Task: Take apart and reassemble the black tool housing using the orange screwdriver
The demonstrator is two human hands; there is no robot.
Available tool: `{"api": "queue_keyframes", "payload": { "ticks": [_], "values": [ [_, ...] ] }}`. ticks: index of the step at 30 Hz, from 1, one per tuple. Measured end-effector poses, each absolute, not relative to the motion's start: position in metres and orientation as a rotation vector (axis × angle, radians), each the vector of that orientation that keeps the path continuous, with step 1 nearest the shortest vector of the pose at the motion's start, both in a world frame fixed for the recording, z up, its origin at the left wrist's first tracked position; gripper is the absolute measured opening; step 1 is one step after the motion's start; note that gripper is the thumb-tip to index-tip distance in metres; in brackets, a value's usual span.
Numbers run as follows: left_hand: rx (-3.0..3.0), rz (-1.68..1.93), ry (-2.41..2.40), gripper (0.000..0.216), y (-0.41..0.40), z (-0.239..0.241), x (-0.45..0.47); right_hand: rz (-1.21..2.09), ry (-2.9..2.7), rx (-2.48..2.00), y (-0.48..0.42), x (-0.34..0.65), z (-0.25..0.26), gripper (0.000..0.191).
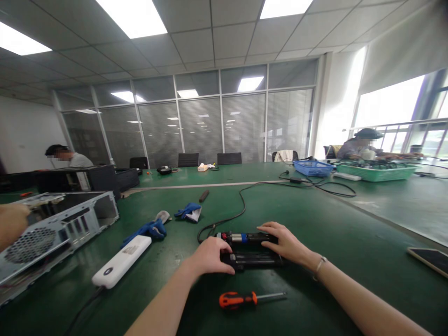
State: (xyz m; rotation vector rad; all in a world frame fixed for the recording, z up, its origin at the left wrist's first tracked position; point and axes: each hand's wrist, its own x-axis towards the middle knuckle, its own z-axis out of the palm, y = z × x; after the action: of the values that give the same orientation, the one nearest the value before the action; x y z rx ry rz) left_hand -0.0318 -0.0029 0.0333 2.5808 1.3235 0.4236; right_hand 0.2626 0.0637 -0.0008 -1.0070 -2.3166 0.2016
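Note:
On the green table before me lies an opened black corded device (239,238) with a silver, blue and red cylinder along it. Its long black casing half (257,260) lies parallel on the near side. My left hand (209,256) curves over the left end of the casing half, thumb and fingers on either side. Around the right end of the device, my right hand (287,245) is closed, with the thumb on the near side and fingers on the far side. An orange and black screwdriver (239,299) lies nearest me, shaft pointing right.
A white power strip (122,261), blue gloves (150,228) and an open metal computer case (70,228) are on the left. A co-worker's blurred hand (12,224) reaches in there. Rightward are a phone (430,260), blue basket (312,169) and green basket (380,172). The black cord (244,200) runs rearward.

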Motion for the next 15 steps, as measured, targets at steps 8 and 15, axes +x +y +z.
{"api": "queue_keyframes", "payload": {
  "ticks": [8, 15],
  "values": [
    [2.637, 0.865, 1.264, 0.043, -0.005, 0.036, -0.032, 0.287, -2.384, -0.861, 0.033, 0.262, 0.020, 0.037],
    [2.623, 1.222, 1.206, 0.040, 0.001, 0.038, -0.034, 0.163, -2.349, -0.830, 0.033, 0.258, 0.019, 0.043]
  ]
}}
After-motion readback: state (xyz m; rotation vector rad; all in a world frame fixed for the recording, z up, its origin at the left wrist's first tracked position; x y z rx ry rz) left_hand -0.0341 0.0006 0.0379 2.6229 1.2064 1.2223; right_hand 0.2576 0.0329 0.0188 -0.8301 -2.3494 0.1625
